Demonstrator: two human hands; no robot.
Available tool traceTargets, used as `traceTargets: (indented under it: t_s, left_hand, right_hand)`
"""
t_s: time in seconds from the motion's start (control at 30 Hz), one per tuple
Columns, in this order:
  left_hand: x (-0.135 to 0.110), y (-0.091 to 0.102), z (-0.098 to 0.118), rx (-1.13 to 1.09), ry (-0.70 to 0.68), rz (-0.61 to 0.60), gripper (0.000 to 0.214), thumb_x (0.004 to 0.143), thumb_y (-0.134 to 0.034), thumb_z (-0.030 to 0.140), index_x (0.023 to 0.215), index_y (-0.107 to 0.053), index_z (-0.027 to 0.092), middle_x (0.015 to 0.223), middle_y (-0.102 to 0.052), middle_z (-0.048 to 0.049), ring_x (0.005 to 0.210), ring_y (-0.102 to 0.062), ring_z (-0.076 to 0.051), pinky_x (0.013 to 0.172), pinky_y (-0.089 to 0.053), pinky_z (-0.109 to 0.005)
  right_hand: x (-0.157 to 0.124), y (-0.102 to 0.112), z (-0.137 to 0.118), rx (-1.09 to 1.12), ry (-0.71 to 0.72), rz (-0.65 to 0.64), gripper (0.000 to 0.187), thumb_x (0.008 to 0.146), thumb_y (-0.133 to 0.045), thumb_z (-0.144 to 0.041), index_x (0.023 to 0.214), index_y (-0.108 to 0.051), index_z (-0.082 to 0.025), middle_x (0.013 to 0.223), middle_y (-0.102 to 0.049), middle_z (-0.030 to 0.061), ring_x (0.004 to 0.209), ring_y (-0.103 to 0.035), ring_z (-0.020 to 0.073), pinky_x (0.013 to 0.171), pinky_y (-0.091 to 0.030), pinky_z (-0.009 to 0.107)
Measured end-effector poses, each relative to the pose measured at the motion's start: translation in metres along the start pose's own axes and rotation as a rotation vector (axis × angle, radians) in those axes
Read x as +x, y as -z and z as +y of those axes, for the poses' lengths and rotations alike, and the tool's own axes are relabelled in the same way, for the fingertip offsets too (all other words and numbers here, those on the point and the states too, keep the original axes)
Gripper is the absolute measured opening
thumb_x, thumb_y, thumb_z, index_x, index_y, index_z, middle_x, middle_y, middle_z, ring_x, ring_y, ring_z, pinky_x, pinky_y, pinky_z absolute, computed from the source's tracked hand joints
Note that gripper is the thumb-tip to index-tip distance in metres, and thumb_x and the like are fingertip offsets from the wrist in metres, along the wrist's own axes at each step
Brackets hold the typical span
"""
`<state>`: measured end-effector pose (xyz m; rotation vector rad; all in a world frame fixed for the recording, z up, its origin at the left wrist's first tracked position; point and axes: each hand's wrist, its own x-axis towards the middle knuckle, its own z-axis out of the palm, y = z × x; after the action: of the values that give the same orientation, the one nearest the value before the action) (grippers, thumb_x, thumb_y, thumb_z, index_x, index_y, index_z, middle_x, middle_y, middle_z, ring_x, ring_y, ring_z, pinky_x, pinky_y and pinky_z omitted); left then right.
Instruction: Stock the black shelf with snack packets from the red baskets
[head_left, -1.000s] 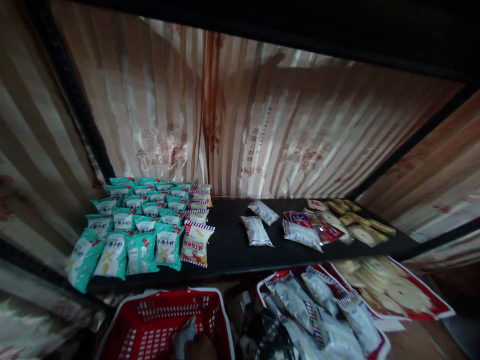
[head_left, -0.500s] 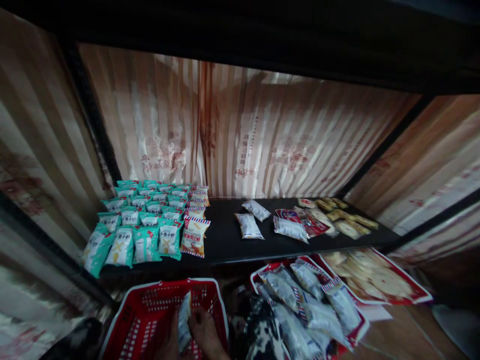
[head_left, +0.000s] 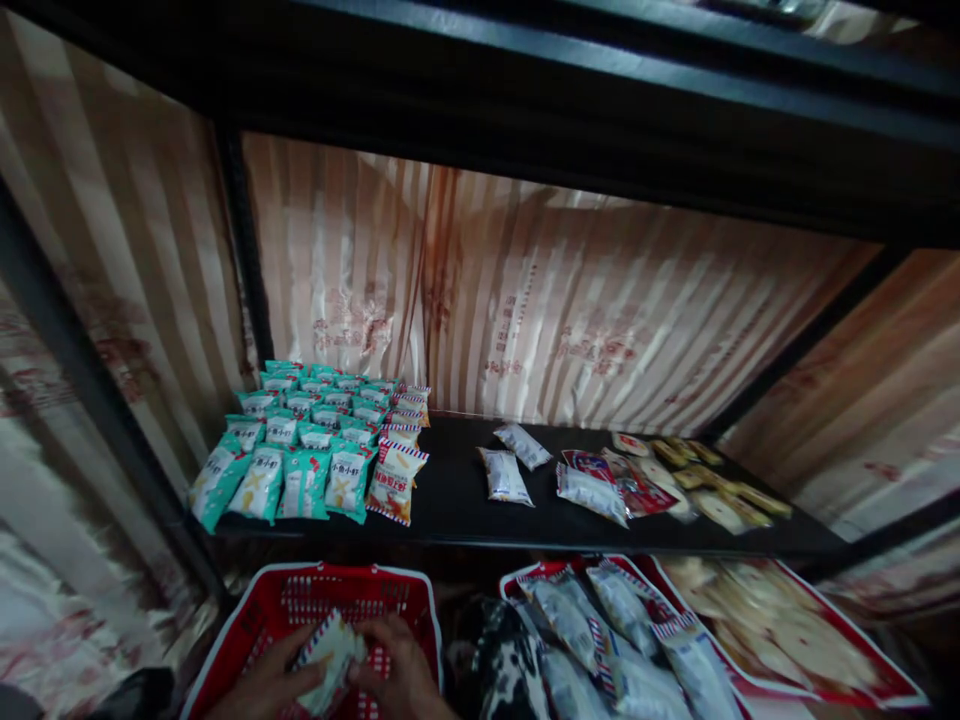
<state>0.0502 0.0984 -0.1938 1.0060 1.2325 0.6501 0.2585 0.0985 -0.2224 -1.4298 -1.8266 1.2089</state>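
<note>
Half a second ago a pale packet was held edge-on and upright in the red basket. It is now turned flatter, so that its broad face is shown. The snack packet [head_left: 331,653] is gripped from both sides: the left hand [head_left: 264,684] is closed on its left edge and the right hand [head_left: 398,680] on its right edge, with the fingers curled over the wrapper. A second ago the hands were barely seen at the bottom edge. More of both is now in view, and the shelving is seen from slightly further back.

The packet is a small pillow-shaped pouch of glossy, crinkled film, whitish with a red-and-blue striped seam. It is held low inside the basket [head_left: 346,573], a moulded red plastic crate with a white rim and slotted lattice walls.

Just beyond the hands a flat matt black shelf [head_left: 457,505] is seen. Ahead of the left hand, shiny teal packets [head_left: 294,468] are laid in overlapping rows, with red-striped packets [head_left: 394,480] beside them. Ahead of the right hand two silvery pouches [head_left: 505,474] lie apart. To the right of the right hand a heap of silvery packets [head_left: 600,630] is piled. Behind the shelf hangs a glossy striped sheet [head_left: 525,310].
</note>
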Motion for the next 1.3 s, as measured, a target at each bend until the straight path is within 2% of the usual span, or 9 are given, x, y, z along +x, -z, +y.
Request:
traceTargets:
  t_s: [0.13,0.3,0.43,0.53,0.63,0.8,0.97,1.13,1.3]
  left_hand:
    - [-0.015,-0.004,0.026,-0.047,0.006,-0.029,0.072,0.042,-0.074,0.063,0.098,-0.067,0.02,0.104,-0.069,-0.0069,0.104,-0.058,-0.034,0.093,-0.045,-0.042]
    - [-0.013,-0.017,0.065,-0.023,-0.008,-0.017,0.071,0.044,-0.075,0.061,0.099,-0.068,0.018,0.11,-0.067,-0.0088,0.107,-0.057,-0.033,0.092,-0.046,-0.04]
    - [0.004,-0.038,0.096,-0.045,-0.063,0.004,0.063,0.05,-0.076,0.055,0.101,-0.066,0.02,0.112,-0.066,-0.0078,0.106,-0.058,-0.029,0.086,-0.048,-0.034]
    - [0.022,-0.062,0.116,-0.109,-0.083,0.035,0.062,0.055,-0.073,0.056,0.103,-0.063,0.019,0.092,-0.071,-0.0065,0.079,-0.065,-0.022,0.067,-0.05,-0.03]
    - [0.042,-0.087,0.132,-0.101,-0.136,0.01,0.052,0.06,-0.071,0.056,0.092,-0.063,0.016,0.067,-0.065,-0.0004,0.057,-0.058,-0.012,0.058,-0.045,-0.023]
    - [0.073,-0.125,0.145,-0.083,-0.207,0.066,0.044,0.064,-0.068,0.052,0.09,-0.061,0.016,0.072,-0.062,-0.0004,0.064,-0.057,-0.011,0.055,-0.042,-0.02]
    - [0.095,-0.157,0.145,0.004,-0.185,0.027,0.045,0.064,-0.07,0.043,0.097,-0.06,0.015,0.094,-0.066,-0.0077,0.078,-0.062,-0.016,0.052,-0.042,-0.02]
    - [0.114,-0.178,0.143,0.011,-0.202,0.012,0.028,0.069,-0.067,0.035,0.088,-0.06,0.016,0.083,-0.07,-0.0051,0.073,-0.065,-0.017,0.058,-0.048,-0.023]
    - [0.136,-0.184,0.143,0.054,-0.21,0.058,0.022,0.074,-0.063,0.029,0.091,-0.06,0.017,0.088,-0.072,-0.0061,0.079,-0.067,-0.018,0.064,-0.051,-0.024]
  right_hand:
    - [-0.009,0.027,-0.016,0.107,0.097,-0.095,0.065,0.061,-0.075,-0.041,0.121,-0.058,-0.024,0.121,-0.058,0.0094,0.111,-0.052,0.0281,0.094,-0.039,0.037]
    - [-0.017,0.05,-0.027,0.578,0.066,-0.285,0.06,0.063,-0.075,-0.048,0.116,-0.059,-0.025,0.103,-0.067,0.0027,0.093,-0.062,0.0233,0.081,-0.046,0.032]
    - [-0.018,0.074,-0.03,0.66,0.082,-0.103,0.055,0.063,-0.074,-0.049,0.108,-0.062,-0.019,0.095,-0.069,0.0028,0.083,-0.062,0.0193,0.074,-0.045,0.029]
    - [-0.016,0.097,-0.031,0.659,0.082,0.043,0.048,0.068,-0.07,-0.051,0.1,-0.063,-0.017,0.09,-0.069,0.0034,0.081,-0.062,0.0189,0.074,-0.045,0.029]
    - [-0.012,0.118,-0.027,0.656,0.025,0.164,0.048,0.067,-0.069,-0.054,0.097,-0.063,-0.016,0.086,-0.069,0.0039,0.079,-0.061,0.0196,0.073,-0.047,0.03]
    - [-0.003,0.143,-0.007,0.598,-0.077,0.381,0.05,0.066,-0.067,-0.057,0.09,-0.064,-0.014,0.082,-0.069,0.0056,0.073,-0.06,0.0201,0.069,-0.047,0.031]
    - [0.003,0.161,0.006,0.61,-0.135,0.457,0.052,0.067,-0.065,-0.058,0.092,-0.063,-0.013,0.082,-0.069,0.0069,0.076,-0.061,0.021,0.07,-0.047,0.031]
    - [0.009,0.172,0.008,0.567,-0.157,0.486,0.052,0.067,-0.063,-0.061,0.089,-0.063,-0.013,0.077,-0.068,0.005,0.072,-0.061,0.0198,0.065,-0.047,0.029]
    - [0.013,0.178,0.014,0.568,-0.178,0.506,0.05,0.067,-0.064,-0.06,0.085,-0.062,-0.014,0.072,-0.065,0.0023,0.064,-0.058,0.0159,0.06,-0.045,0.026]
